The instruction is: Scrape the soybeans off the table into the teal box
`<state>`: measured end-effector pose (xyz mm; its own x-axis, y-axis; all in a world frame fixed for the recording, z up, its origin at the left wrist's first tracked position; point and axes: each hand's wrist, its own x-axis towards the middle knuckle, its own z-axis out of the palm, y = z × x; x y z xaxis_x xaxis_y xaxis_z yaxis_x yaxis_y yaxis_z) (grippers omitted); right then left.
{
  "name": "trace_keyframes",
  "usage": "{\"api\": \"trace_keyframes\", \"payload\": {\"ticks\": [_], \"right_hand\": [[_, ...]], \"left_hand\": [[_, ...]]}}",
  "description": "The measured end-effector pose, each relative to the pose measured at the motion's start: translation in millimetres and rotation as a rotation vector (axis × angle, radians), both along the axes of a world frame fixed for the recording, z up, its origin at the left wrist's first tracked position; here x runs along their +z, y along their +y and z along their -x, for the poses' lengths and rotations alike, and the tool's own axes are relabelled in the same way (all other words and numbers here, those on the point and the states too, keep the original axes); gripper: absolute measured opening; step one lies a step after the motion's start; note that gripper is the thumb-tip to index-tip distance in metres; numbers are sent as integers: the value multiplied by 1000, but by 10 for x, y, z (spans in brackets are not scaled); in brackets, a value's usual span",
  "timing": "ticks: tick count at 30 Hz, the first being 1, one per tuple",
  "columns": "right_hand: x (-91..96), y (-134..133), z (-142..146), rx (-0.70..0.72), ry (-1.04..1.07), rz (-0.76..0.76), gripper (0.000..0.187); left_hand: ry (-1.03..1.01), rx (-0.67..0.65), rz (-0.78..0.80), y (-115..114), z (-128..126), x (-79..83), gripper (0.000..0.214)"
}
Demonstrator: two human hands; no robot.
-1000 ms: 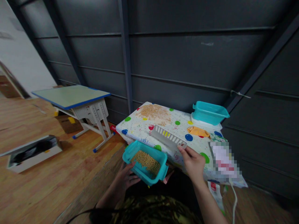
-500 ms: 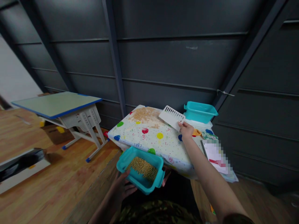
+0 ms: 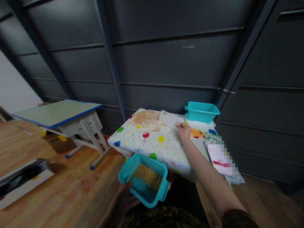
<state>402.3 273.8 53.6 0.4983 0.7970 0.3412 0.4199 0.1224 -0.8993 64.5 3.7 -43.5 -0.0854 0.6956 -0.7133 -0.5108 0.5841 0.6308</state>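
At the desk, the right grip pinched a white tray extending leftward, lengthwise toward the far-left corner.

Hands apart, right arm forward

Head cam, facing fwd/down.

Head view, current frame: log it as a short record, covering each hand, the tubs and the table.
left hand: on the near teal tub, at its rim
right hand: holding a white slotted tool
near tub contents: small round beans, part of the floor bare
tabletop: balloon-print cover, tan grains scattered toward the back
tool position: right of the grains; contact with cover unclear
far teal tub: back right
also on table: orange cloth
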Motion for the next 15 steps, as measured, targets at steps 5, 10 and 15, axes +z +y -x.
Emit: {"api": "trace_keyframes", "payload": {"ticks": [5,10,15], "right_hand": [[-2,-14,37,68,24,-1,33],[0,-31,81,168,102,-34,35],[33,-56,104,191,50,-53,32]], "left_hand": [[-50,-54,-7,-49,-70,-50,73],[-95,-36,22,-28,-65,-34,83],[-150,-22,17,-18,-27,27,90]]}}
